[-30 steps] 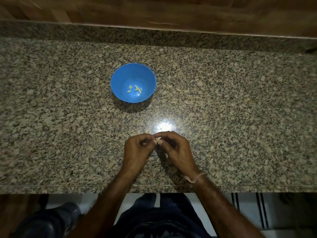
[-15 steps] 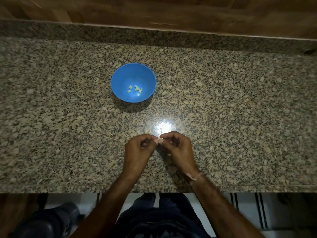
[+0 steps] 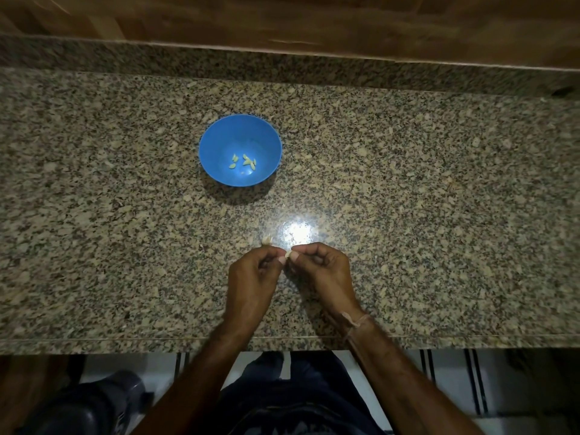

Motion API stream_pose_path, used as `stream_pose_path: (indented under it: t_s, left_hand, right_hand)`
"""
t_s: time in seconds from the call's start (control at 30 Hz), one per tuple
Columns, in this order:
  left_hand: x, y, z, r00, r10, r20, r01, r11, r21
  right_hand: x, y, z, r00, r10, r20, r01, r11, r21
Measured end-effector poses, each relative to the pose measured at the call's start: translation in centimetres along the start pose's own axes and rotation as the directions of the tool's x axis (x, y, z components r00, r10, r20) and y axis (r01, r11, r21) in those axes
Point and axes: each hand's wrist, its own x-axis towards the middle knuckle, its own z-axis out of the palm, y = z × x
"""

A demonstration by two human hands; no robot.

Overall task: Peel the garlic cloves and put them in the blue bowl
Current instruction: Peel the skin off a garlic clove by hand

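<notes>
- A small pale garlic clove (image 3: 287,254) is pinched between the curled fingertips of the left hand (image 3: 251,277) and the right hand (image 3: 323,271), over a speckled granite counter (image 3: 439,215).
- A round blue plastic bowl (image 3: 213,133) is set beyond the grip, slightly to its left and well apart.
- Several peeled yellowish cloves (image 3: 248,161) are gathered in its bottom.
- A pale scrap of skin (image 3: 266,240) is seen just beyond the left fingertips.
</notes>
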Motion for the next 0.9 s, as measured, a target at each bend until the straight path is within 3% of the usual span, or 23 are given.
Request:
stream_pose_path:
  t_s: [0.2, 0.43, 0.57, 0.77, 0.9]
  left_hand:
    - [0.40, 0.17, -0.19, 0.998, 0.055, -0.014, -0.053, 0.993, 0.104]
    - [0.54, 0.28, -0.26, 0.999, 0.034, -0.003, -0.034, 0.995, 0.098]
    - [0.36, 0.26, -0.10, 1.000, 0.007, 0.007, -0.008, 0.998, 0.066]
    - [0.66, 0.46, 0.01, 0.998, -0.063, 0.001, 0.063, 0.998, 0.022]
    - [0.86, 0.33, 0.23, 0.990, -0.128, -0.062, 0.130, 0.991, 0.038]
  right_hand:
    - [0.40, -0.12, -0.39, 0.987, -0.157, 0.032, 0.160, 0.967, -0.197]
    - [0.48, 0.09, -0.51, 0.975, -0.215, 0.047, 0.220, 0.945, -0.241]
    - [0.47, 0.08, -0.46, 0.985, -0.167, 0.045, 0.172, 0.966, -0.194]
    - [0.14, 0.40, -0.25, 0.997, 0.047, 0.057, -0.047, 0.999, 0.004]
    - [0.41, 0.24, 0.06, 0.995, 0.090, 0.036, -0.093, 0.990, 0.104]
